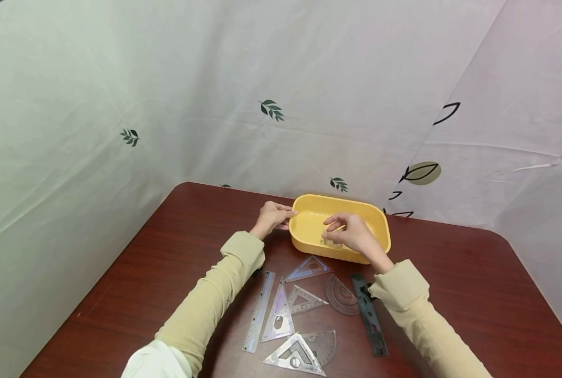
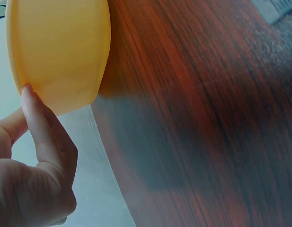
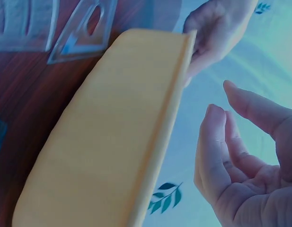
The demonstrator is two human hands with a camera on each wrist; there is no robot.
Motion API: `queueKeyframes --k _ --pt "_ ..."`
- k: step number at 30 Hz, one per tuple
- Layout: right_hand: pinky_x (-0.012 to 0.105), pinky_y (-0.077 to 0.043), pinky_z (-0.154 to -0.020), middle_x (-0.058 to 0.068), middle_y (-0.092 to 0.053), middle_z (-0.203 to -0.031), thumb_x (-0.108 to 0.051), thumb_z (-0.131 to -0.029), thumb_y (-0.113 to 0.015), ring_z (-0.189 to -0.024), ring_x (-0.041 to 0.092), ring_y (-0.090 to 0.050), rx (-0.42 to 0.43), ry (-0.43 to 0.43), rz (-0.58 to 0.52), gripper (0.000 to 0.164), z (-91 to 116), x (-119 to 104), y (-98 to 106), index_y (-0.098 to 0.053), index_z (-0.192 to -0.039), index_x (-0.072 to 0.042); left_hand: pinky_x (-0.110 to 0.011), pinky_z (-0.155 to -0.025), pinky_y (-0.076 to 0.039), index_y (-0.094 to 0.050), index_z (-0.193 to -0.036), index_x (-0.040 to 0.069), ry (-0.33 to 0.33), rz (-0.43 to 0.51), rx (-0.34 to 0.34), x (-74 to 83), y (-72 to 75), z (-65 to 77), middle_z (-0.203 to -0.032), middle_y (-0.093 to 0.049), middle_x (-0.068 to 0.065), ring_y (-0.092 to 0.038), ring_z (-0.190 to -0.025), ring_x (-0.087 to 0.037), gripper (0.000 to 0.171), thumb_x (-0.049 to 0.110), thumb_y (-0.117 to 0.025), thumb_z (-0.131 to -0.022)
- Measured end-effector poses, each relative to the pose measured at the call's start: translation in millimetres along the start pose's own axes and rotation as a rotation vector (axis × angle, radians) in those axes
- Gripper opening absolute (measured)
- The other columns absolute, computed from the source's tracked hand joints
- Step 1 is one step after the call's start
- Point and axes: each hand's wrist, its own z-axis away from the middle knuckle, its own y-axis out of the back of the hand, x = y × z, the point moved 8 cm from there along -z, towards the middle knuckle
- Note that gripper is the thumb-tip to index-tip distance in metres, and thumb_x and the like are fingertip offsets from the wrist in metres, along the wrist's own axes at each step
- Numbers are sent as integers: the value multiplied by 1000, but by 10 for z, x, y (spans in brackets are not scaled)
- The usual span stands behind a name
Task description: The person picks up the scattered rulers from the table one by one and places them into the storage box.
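A yellow plastic basin point(image 1: 340, 254) stands toward the back of the table. My left hand point(image 1: 272, 216) pinches its left rim; the left wrist view shows a fingertip point(image 2: 27, 90) at the rim. My right hand point(image 1: 349, 231) hangs over the basin with fingers bent. In the right wrist view, a gap separates thumb and fingers point(image 3: 213, 127), with nothing between them. Small clear pieces point(image 1: 332, 243) lie in the basin under those fingertips, their kind too small to make out. In front of the basin are a clear set square point(image 1: 304, 273) with blue marking and a clear protractor point(image 1: 342, 302).
Nearer the front lie a clear ruler point(image 1: 258, 315), a purple-tinted set square point(image 1: 276, 307), a small set square point(image 1: 294, 303), another set square point(image 1: 278, 358) overlapping a second protractor point(image 1: 327, 344), and a dark green ruler point(image 1: 370, 315). A leaf-patterned cloth point(image 1: 243, 152) hangs behind the table.
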Motion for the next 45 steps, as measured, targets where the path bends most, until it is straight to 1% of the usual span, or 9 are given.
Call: queueKeyframes --k 4,8,12,18,26,33,39,41,45 --pt "31 -62 -66 21 -68 -96 -7 -83 -74 -72 17 -68 -26 -3 -29 35 47 -89 -65 -62 -112 9 -18 -45 -55 -69 -112 0 -2 8 -2 5 -1 -1 -80 -70 -12 -58 -48 -7 30 14 -73 -86" --pt "26 -60 -65 19 -69 -93 -9 -81 -76 -71 15 -67 -34 18 21 36 100 -179 -104 -64 -110 8 -19 -46 -56 -69 -112 0 7 5 -3 1 3 5 -76 -69 -10 -58 -48 -8 30 15 -73 -86" --pt "21 -55 -64 16 -71 -91 -11 -80 -78 -72 15 -67 -35 57 71 33 147 -266 -139 -66 -107 5 -20 -47 -57 -70 -111 0 12 3 -3 3 -2 8 -81 -71 -13 -59 -49 -8 29 15 -73 -86" --pt "22 -56 -66 15 -71 -88 -9 -77 -79 -71 17 -67 -69 121 81 32 207 -377 -254 -67 -102 5 -20 -46 -56 -70 -110 0 8 8 1 -1 -9 0 -92 -73 -18 -59 -49 -8 28 14 -73 -86" --pt "19 -55 -63 21 -70 -91 -8 -74 -82 -70 12 -65 -120 154 72 32 278 -462 -438 -67 -100 4 -19 -46 -56 -71 -109 0 12 22 8 -19 -6 -14 -88 -72 -15 -59 -49 -8 27 14 -74 -85" --pt "19 -55 -60 18 -70 -88 -7 -71 -84 -66 13 -68 -141 176 84 34 309 -497 -563 -68 -99 4 -19 -47 -57 -71 -108 0 13 15 9 -17 -7 -5 -91 -72 -17 -61 -52 -10 26 14 -74 -86" --pt "18 -56 -62 19 -68 -88 -5 -72 -82 -69 17 -66 -204 184 69 34 334 -476 -692 -65 -100 6 -20 -49 -57 -71 -109 1 13 8 10 -8 -2 6 -97 -72 -18 -69 -67 -19 26 15 -73 -86" --pt "18 -56 -63 17 -68 -87 -5 -72 -83 -70 19 -66 -214 172 64 34 345 -463 -723 -65 -100 6 -20 -49 -58 -71 -109 1 15 6 10 -11 -1 1 -97 -73 -18 -70 -69 -20 27 15 -73 -86" --pt "19 -56 -63 15 -68 -86 -7 -72 -83 -70 17 -66 -223 144 62 34 352 -418 -781 -66 -99 5 -22 -52 -59 -71 -109 1 12 0 12 -16 2 -5 -95 -73 -18 -70 -66 -19 27 15 -74 -86"
